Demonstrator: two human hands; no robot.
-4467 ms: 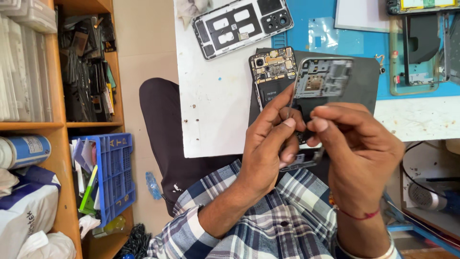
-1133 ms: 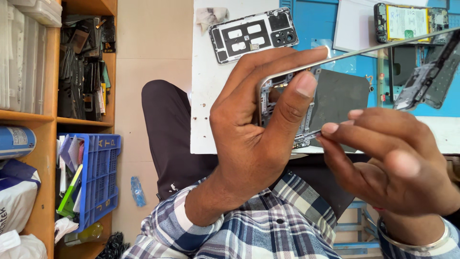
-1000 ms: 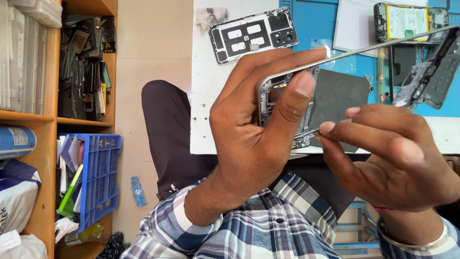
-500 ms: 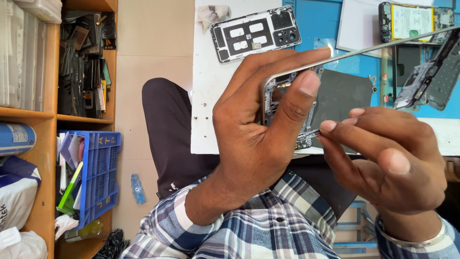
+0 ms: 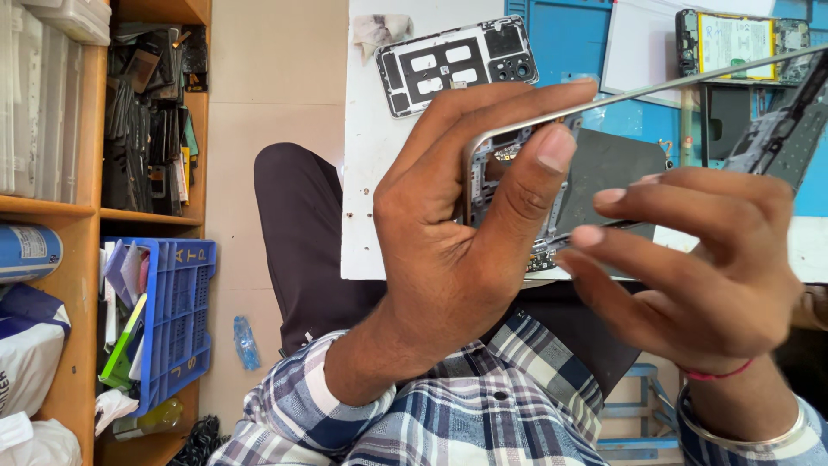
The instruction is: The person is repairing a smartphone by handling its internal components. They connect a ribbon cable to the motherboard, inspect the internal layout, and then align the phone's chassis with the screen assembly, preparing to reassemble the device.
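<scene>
My left hand [image 5: 457,233] grips an opened phone [image 5: 604,164] close to the camera, fingers wrapped over its silver metal frame and the thumb pressed on its near edge. The phone is tilted, showing a dark inner panel and circuit parts. My right hand [image 5: 707,267] reaches in from the right, its index and middle fingertips pinching the phone's lower edge; the thumb is hidden. A black phone mid-frame with white cut-outs [image 5: 457,65] lies on the white table [image 5: 371,173] beyond.
A second opened phone with its pale battery exposed [image 5: 742,39] lies on a blue mat [image 5: 569,43] at the back right. Wooden shelves [image 5: 86,216] crammed with phone parts stand left, with a blue crate [image 5: 177,319] below. A small blue bottle [image 5: 246,341] lies on the floor.
Since 4.5 s ago the phone has been lifted off the table toward the camera and tilted. Over the last second both hands have barely shifted.
</scene>
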